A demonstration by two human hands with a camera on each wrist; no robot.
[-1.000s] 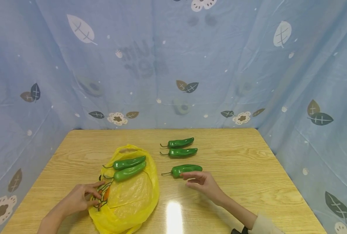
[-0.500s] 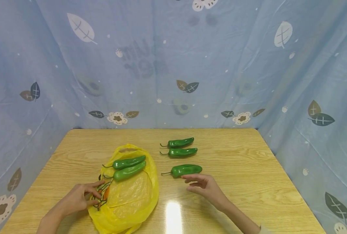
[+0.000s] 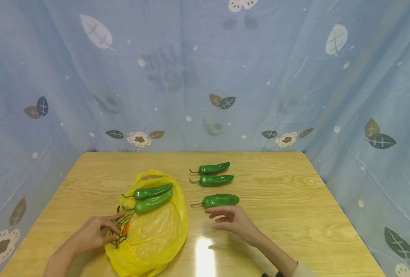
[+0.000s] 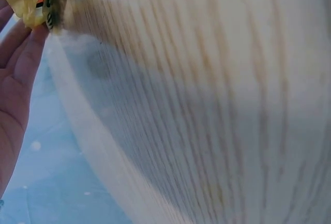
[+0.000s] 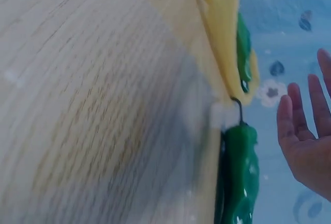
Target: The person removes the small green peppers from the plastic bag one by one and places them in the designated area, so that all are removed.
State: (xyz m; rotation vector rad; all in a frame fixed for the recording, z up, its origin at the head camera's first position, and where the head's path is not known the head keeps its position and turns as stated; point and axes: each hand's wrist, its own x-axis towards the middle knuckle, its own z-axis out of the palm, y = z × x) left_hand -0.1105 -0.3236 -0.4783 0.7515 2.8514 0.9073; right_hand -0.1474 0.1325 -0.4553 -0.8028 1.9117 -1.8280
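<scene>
A yellow plastic bag (image 3: 156, 261) lies spread at the left of the table, its mouth a wide ring. Two green peppers (image 3: 153, 201) lie side by side in it. My left hand (image 3: 92, 233) pinches the bag's printed left edge; the left wrist view shows thumb and fingertips at the yellow film (image 4: 28, 6). Just in front of a single green pepper (image 3: 221, 200) hovers my right hand (image 3: 233, 222), fingers loosely bent and holding nothing. In the right wrist view this hand (image 5: 310, 136) appears apart from a nearby green pepper (image 5: 241, 175).
Two more green peppers, a far one (image 3: 214, 168) and a nearer one (image 3: 216, 179), lie on the wooden table (image 3: 287, 200) behind the single pepper. A blue patterned curtain (image 3: 177, 77) hangs around the table's back and sides. Light glares (image 3: 205, 254) off the front.
My right hand has shifted slightly left along the front of the nearest pepper. My left hand, the bag and the peppers stay where they were.
</scene>
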